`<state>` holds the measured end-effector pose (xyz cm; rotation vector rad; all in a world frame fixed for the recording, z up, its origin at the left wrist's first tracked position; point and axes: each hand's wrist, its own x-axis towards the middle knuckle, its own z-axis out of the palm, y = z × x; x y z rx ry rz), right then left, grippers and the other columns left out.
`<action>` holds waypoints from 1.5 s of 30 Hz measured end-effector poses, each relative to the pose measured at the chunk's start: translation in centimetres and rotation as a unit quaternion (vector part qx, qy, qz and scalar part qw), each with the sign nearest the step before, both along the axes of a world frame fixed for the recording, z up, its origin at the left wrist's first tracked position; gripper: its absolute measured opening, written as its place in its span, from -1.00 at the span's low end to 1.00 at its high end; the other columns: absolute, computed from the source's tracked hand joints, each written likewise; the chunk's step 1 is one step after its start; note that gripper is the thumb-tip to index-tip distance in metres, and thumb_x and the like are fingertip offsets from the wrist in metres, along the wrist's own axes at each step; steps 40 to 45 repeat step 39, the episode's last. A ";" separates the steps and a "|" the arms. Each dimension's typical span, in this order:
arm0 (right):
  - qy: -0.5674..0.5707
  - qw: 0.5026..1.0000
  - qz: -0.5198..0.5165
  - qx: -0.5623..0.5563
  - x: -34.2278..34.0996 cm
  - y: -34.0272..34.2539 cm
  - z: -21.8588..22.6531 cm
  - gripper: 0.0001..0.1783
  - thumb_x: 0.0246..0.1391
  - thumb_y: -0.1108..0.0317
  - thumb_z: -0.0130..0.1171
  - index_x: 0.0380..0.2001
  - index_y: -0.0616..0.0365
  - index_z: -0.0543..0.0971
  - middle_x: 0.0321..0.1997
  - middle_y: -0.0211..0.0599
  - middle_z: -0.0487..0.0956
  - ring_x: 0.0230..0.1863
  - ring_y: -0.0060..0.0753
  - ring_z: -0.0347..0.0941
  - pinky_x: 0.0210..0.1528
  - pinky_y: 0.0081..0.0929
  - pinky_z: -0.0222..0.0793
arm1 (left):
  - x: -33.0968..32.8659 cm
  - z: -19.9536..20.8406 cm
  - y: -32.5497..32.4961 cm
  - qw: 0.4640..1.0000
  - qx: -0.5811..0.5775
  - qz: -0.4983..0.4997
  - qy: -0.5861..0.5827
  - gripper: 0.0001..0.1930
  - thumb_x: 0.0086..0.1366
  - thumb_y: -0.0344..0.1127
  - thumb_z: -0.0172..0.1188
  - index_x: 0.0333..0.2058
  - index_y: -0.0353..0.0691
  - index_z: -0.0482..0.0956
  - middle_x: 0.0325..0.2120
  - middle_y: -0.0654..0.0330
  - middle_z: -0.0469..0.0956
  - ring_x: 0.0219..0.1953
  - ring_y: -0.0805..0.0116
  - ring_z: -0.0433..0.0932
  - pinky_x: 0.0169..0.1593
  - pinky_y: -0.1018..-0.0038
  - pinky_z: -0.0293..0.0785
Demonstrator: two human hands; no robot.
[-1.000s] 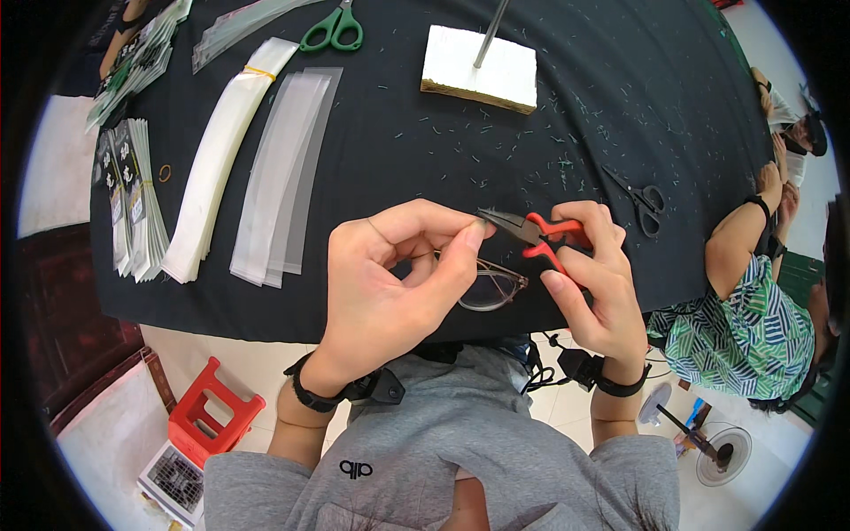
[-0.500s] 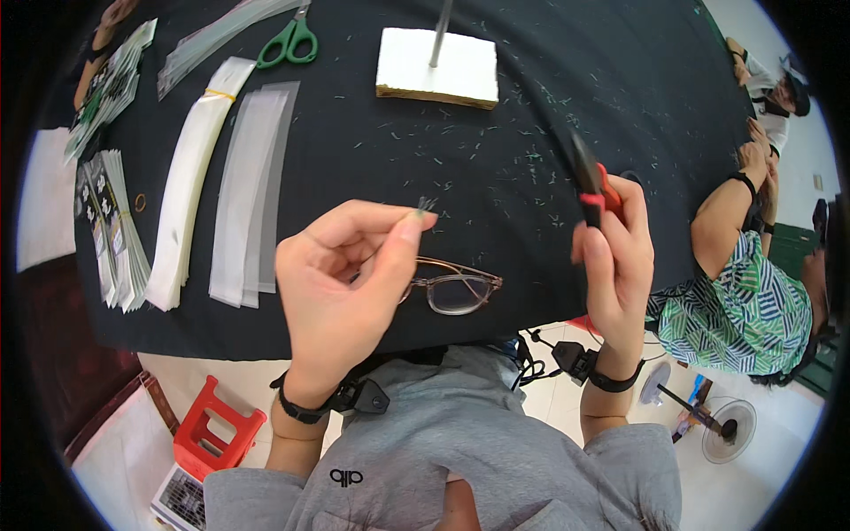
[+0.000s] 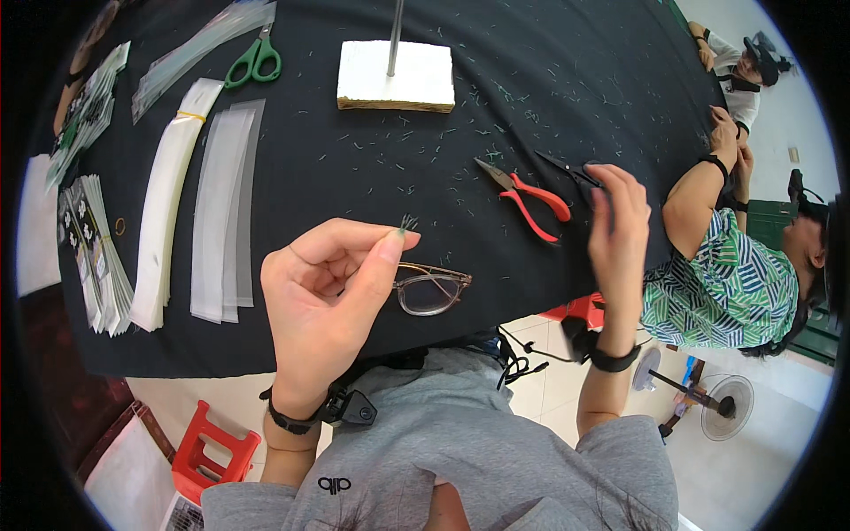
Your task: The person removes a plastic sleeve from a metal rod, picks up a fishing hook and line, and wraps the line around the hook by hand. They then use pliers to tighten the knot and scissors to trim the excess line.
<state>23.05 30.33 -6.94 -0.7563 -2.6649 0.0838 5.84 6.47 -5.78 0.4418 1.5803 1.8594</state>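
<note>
My left hand (image 3: 323,301) is closed in a pinch, thumb against forefinger, on a small tuft of thin dark-green wires (image 3: 408,223); their splayed ends stick up past the fingertips. Behind that hand lie eyeglasses (image 3: 432,294) with a clear brownish frame, partly covered. Red-handled pliers (image 3: 529,199) rest on the black cloth, their jaws pointing up and left. My right hand (image 3: 622,230), slightly blurred, is at the handle end of a slim black-handled tool (image 3: 567,168). Its thumb and fingers look apart, and the handle is partly hidden by them.
A white block (image 3: 395,75) with an upright metal rod stands at the back. On the left lie green scissors (image 3: 255,62), clear plastic sleeves (image 3: 223,212), a banded white bundle (image 3: 173,212) and packed strips (image 3: 102,252). Green clippings are scattered about. Another person's arm (image 3: 691,199) rests at right.
My right hand has let go of the red-handled pliers, which now lie on the cloth, and has moved to the black-handled tool. The left hand keeps its pinch. The whole view has shifted slightly.
</note>
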 end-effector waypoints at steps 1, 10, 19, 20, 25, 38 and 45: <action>-0.025 1.000 -0.001 0.005 0.3 0.8 0.2 -0.70 0.09 0.49 0.13 -0.07 0.14 0.50 0.00 -0.25 0.49 0.03 -0.20 0.38 0.04 -0.32 0.20 | -0.1 0.0 -0.1 1.000 0.012 -0.004 -0.011 -0.90 0.26 -0.51 0.19 -0.29 -0.39 0.64 -0.45 0.23 0.65 -0.50 0.76 0.47 -0.42 0.79 0.33; -0.012 0.998 -0.034 -0.052 1.0 3.1 -0.7 -0.72 0.13 0.56 0.10 -0.06 0.25 0.45 -0.11 -0.10 0.51 -0.12 -0.19 0.46 -0.06 -0.42 0.35 | -0.2 -0.1 -0.2 0.999 0.030 -0.002 -0.015 -0.90 0.26 -0.50 0.20 -0.29 -0.39 0.64 -0.46 0.22 0.65 -0.48 0.74 0.50 -0.42 0.79 0.37; 0.286 0.853 -0.025 -0.435 -1.1 0.0 -0.3 -0.66 0.07 0.55 0.26 -0.07 0.27 0.49 -0.32 -0.40 0.53 -0.27 -0.60 0.49 -0.19 -0.66 0.40 | -0.4 -0.5 0.2 0.999 0.039 0.000 -0.012 -0.90 0.26 -0.49 0.20 -0.29 -0.38 0.65 -0.53 0.29 0.62 -0.53 0.77 0.47 -0.45 0.81 0.33; 0.243 0.866 -0.014 -0.436 -1.7 -0.2 -0.1 -0.49 -0.05 0.39 0.42 -0.04 0.27 0.47 -0.29 -0.42 0.47 -0.24 -0.56 0.49 -0.18 -0.62 0.42 | -0.4 -0.5 0.2 0.999 0.035 0.001 -0.014 -0.90 0.26 -0.49 0.20 -0.29 -0.38 0.65 -0.55 0.31 0.60 -0.55 0.79 0.44 -0.47 0.81 0.30; 0.130 0.903 0.100 -0.396 -4.2 -3.2 1.1 -0.12 -0.63 0.09 0.64 -0.17 0.19 0.41 -0.28 -0.40 0.38 -0.22 -0.47 0.45 -0.27 -0.52 0.36 | -0.2 -0.6 0.5 1.000 0.017 0.010 -0.007 -0.90 0.24 -0.50 0.21 -0.31 -0.39 0.66 -0.61 0.40 0.54 -0.62 0.87 0.28 -0.55 0.81 0.11; -0.042 0.953 0.194 -0.230 -6.6 -5.8 2.4 -0.35 -0.48 0.09 0.58 -0.42 0.22 0.41 -0.43 -0.25 0.43 -0.36 -0.21 0.42 -0.28 -0.36 0.35 | 0.3 -0.4 0.5 0.998 -0.012 -0.023 0.064 -0.89 0.24 -0.56 0.18 -0.27 -0.40 0.64 -0.45 0.22 0.62 -0.42 0.65 0.54 -0.34 0.74 0.41; -0.037 0.955 0.198 -0.220 -6.7 -5.8 2.4 -0.38 -0.43 0.08 0.56 -0.44 0.22 0.41 -0.44 -0.23 0.44 -0.36 -0.17 0.43 -0.28 -0.31 0.34 | 0.3 -0.4 0.5 0.998 -0.006 -0.023 0.060 -0.89 0.24 -0.56 0.18 -0.27 -0.40 0.64 -0.45 0.22 0.62 -0.42 0.65 0.54 -0.34 0.74 0.41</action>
